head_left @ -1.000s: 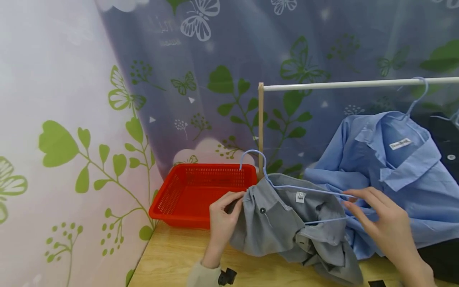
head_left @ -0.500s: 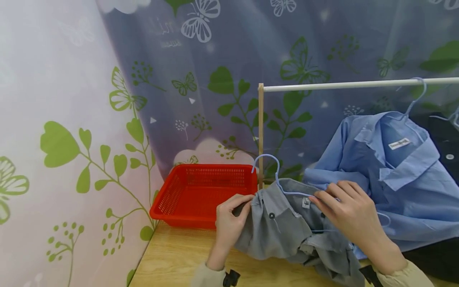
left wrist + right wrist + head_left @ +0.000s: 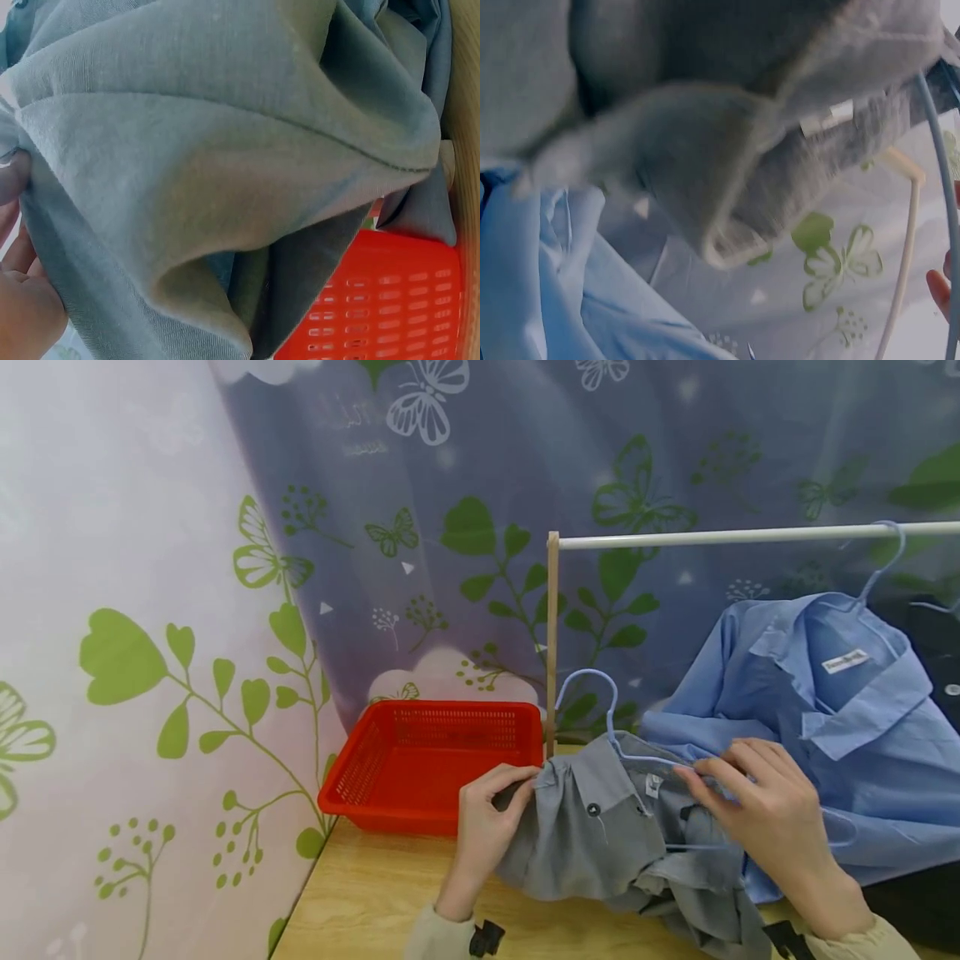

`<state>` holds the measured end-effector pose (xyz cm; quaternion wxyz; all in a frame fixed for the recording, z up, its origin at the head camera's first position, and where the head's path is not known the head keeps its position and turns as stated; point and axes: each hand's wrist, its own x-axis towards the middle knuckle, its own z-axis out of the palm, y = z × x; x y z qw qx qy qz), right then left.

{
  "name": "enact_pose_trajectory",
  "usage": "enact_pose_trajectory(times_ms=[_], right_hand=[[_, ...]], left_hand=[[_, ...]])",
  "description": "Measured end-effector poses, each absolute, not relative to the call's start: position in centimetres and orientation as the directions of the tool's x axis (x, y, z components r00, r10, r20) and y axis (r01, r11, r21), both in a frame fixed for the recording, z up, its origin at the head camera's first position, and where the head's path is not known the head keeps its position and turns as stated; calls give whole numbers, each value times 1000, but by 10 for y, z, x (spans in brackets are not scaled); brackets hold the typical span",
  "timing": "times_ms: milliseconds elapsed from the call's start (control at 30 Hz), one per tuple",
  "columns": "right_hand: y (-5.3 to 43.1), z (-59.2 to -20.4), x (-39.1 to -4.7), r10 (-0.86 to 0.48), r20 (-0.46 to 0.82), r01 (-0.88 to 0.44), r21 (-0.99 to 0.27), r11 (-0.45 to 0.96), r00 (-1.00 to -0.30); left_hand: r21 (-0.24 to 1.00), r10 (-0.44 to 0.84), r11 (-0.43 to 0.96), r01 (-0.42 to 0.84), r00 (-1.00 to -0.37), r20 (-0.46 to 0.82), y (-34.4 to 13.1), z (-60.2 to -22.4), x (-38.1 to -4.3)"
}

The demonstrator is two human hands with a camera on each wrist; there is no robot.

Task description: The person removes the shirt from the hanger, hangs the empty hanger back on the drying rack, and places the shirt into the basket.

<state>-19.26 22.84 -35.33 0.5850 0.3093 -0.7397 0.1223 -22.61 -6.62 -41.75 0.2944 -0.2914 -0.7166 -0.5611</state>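
A grey shirt [image 3: 570, 852] with a dark button lies bunched over the table. My left hand [image 3: 487, 818] pinches its upper left edge between thumb and fingers. Inside the collar opening sits a light blue hanger [image 3: 588, 672], its hook standing up. Thumb and fingers of my right hand [image 3: 772, 810] pinch the hanger's upper arm, right of the neck label. Grey cloth [image 3: 225, 172] fills most of the left wrist view, with my left hand at its left edge. In the right wrist view the hanger wire [image 3: 939, 165] runs beside the shirt; my right hand's grip is not visible there.
A red plastic basket [image 3: 442, 768] stands behind my left hand. A white rail [image 3: 712, 537] on a wooden post [image 3: 552, 643] carries a blue shirt [image 3: 780, 693] on a hanger. A black garment [image 3: 930, 635] hangs at far right. Wooden table [image 3: 360, 893] lies below.
My right hand has shifted its hold along the hanger, closer to the hook. The hanger has slid rightward within the shirt. My left hand has moved slightly right with the cloth.
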Motion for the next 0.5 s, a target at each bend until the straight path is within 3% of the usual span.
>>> enact_pose_trajectory(times_ms=[133, 300, 500], right_hand=[[244, -348, -186, -265, 955, -568, 145, 811, -136], [268, -336, -171, -223, 951, -451, 106, 886, -216], [296, -322, -158, -179, 963, -385, 91, 918, -200]], left_hand=[[597, 78, 200, 777, -620, 781, -67, -417, -227], [566, 45, 200, 800, -585, 810, -69, -415, -230], [543, 9, 201, 816, -555, 832, -73, -395, -218]])
